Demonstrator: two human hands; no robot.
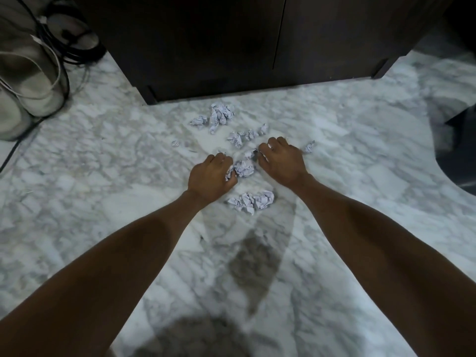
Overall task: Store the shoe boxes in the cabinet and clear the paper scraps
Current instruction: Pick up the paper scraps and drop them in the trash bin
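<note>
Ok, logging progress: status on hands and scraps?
Left hand grips white crumpled paper scrap. Right hand pinches another. More scraps loose on marble floor. Nothing obstructing.

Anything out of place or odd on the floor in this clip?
Yes: crumpled paper scraps lie scattered over the marble floor in front of the closed dark cabinet. The left hand grips one wad; the right hand curls onto another. Tangled black cables sit far left.
</note>
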